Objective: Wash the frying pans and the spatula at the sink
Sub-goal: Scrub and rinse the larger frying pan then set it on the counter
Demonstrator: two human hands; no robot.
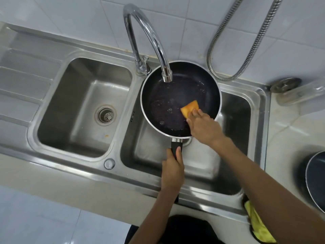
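The pan (175,92), round with a black nonstick inside and a bright metal rim, is wet and beaded. It is over the steel sink's (117,138) right basin, under the chrome faucet (156,43). The left hand (173,170) wraps its black handle at 6 o'clock. The right hand (202,127) grips an orange sponge (190,106) at 4 o'clock on the pan floor. A second pan (316,180) sits at 3 o'clock.
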